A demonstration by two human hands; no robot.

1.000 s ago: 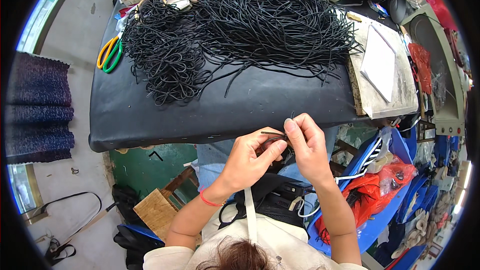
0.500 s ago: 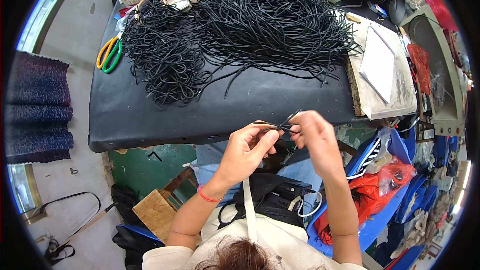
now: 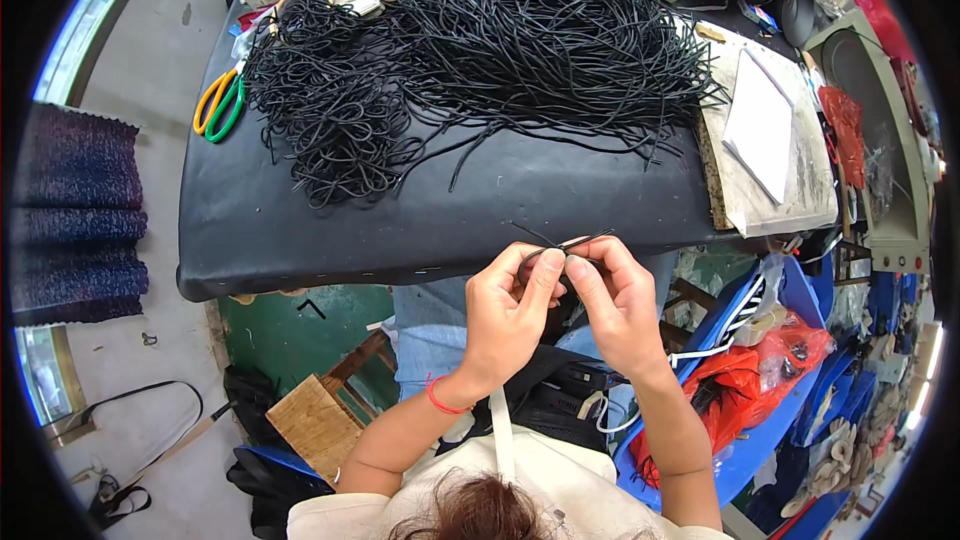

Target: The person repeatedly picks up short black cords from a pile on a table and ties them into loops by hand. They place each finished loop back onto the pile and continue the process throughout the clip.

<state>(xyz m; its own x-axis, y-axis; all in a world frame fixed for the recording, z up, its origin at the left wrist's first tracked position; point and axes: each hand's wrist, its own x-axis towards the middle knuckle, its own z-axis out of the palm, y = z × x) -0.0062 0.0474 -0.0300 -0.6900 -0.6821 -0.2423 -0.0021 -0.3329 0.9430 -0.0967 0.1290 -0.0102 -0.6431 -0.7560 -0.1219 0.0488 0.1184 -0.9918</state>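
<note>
A thin black cord [image 3: 538, 234] is held between my two hands, just off the table's front edge. My left hand [image 3: 508, 308] pinches it between thumb and index finger. Close beside it, my right hand [image 3: 620, 312] also pinches the cord, the thumbs nearly touching where the strands cross. Two loose ends stick out beyond the fingertips; the rest is largely hidden by the fingers. On the table lie a big heap of straight black cords [image 3: 560, 50] and, to its left, a pile of looped cords [image 3: 335, 110].
Scissors with orange and green handles [image 3: 222, 105] lie at the left of the black-covered table [image 3: 440, 230]. A worn board [image 3: 800, 165] with white sheets [image 3: 758, 130] is at the right. By my right arm stands a blue bin [image 3: 735, 480] with red plastic bags [image 3: 725, 390]. A wooden stool [image 3: 315, 430] is lower left.
My right hand, blurred and turned over before, has come down and in beside the left, thumb upward. The crossing strands now sit tighter between the fingertips.
</note>
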